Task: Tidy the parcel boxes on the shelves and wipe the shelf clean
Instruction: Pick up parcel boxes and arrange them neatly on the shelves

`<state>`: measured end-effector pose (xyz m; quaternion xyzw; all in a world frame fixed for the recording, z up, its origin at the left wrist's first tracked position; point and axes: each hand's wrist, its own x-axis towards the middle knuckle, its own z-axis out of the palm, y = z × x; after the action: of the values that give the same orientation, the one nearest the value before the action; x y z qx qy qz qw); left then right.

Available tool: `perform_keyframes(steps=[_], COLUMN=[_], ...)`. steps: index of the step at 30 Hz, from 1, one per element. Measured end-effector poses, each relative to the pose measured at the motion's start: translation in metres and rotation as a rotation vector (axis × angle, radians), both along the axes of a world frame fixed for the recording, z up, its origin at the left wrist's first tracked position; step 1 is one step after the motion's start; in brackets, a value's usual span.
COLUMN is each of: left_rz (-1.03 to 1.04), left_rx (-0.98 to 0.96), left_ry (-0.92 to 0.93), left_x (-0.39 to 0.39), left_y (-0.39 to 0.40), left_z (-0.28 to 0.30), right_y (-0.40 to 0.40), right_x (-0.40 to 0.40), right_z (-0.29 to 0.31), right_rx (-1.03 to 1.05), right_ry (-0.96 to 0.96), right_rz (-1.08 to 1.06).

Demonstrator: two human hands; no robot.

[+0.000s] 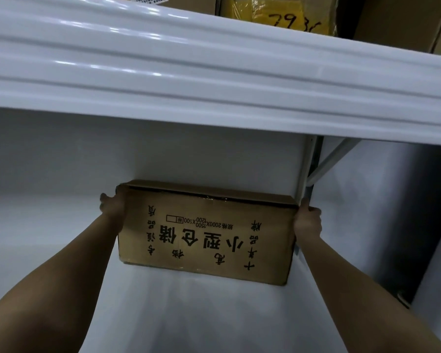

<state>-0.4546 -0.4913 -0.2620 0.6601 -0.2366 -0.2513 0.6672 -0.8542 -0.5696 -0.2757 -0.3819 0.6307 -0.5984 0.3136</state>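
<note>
A brown cardboard parcel box (206, 233) with black printed characters, seen upside down, stands on the white lower shelf (61, 225) near its right end. My left hand (111, 206) holds the box's left end, fingers wrapped behind the edge. My right hand (308, 221) grips the right end, fingertips curled over the top corner. The box's far side and bottom are hidden.
The white front rail of the upper shelf (214, 80) crosses the view just above the box. On that upper shelf stand cardboard boxes (402, 19) and a yellow-wrapped parcel (278, 14). A shelf upright (308, 169) stands right of the box. Bare shelf surface lies to the left.
</note>
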Motion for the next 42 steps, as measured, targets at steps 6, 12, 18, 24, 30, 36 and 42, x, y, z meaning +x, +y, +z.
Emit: perform_keyframes(steps=[6, 12, 18, 24, 30, 36, 42], left_rz=[-0.136, -0.091, -0.008, 0.14, 0.234, 0.246, 0.218], left_rx=[-0.035, 0.012, -0.047, -0.029, -0.028, 0.044, 0.024], left_ry=[0.02, 0.022, 0.053, 0.11, 0.129, 0.018, -0.1], left_x=[0.013, 0.011, 0.005, 0.002, 0.0, -0.003, -0.026], left_y=[-0.004, 0.001, 0.01, 0.04, 0.091, 0.15, 0.21], left_z=[0.0, 0.003, -0.003, 0.002, 0.004, 0.017, 0.026], right_y=[0.008, 0.03, 0.068, 0.104, 0.148, 0.204, 0.256], right_x=[0.001, -0.003, -0.015, -0.018, -0.018, -0.029, -0.051], right_z=[-0.001, 0.0, 0.008, 0.008, 0.01, 0.017, 0.022], right_rx=[-0.047, -0.124, -0.075, -0.118, -0.175, -0.114, -0.283], right_ry=[-0.364, -0.197, 0.074, 0.317, 0.435, 0.549, 0.255], right_rz=[0.462, 0.516, 0.567, 0.709, 0.722, 0.8, 0.611])
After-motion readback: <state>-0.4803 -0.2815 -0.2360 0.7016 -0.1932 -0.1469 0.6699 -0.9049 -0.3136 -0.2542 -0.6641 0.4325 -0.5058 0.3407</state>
